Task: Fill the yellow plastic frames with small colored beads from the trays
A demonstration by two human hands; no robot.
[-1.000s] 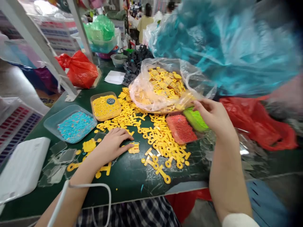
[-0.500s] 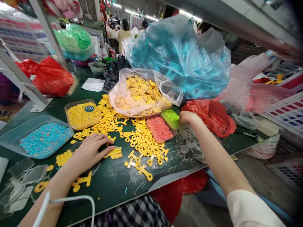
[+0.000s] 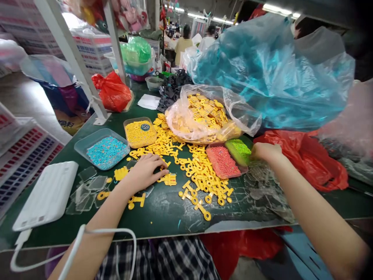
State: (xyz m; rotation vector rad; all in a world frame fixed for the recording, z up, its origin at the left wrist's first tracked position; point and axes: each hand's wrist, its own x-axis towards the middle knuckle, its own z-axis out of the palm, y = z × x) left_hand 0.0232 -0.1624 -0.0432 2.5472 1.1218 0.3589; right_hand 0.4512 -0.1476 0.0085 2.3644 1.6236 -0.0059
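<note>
My left hand (image 3: 150,169) lies low over the table with curled fingers. Its thumb and fingertips are at a small yellow plastic piece (image 3: 169,179) with printed marks, which it holds against the green surface. Over on the right, my right hand (image 3: 265,151) is closed beside the tub of green beads (image 3: 238,151), its fingertips bent down and hidden behind the hand. A tub of pink beads (image 3: 223,161) adjoins the green one. Loose yellow ring-ended parts (image 3: 201,171) are heaped between my hands, in front of a clear bag of yellow pieces (image 3: 182,126).
Tubs of blue beads (image 3: 107,151) and yellow beads (image 3: 140,134) stand left. A white power bank (image 3: 46,194) with a cable lies near clear plastic plates (image 3: 89,190). A red bag (image 3: 305,159) and a large blue bag (image 3: 271,77) crowd the right. People sit far behind.
The view has swung left, so everything appears farther right and the power bank has come into sight. Both hands stay at about the same places on the table.
</note>
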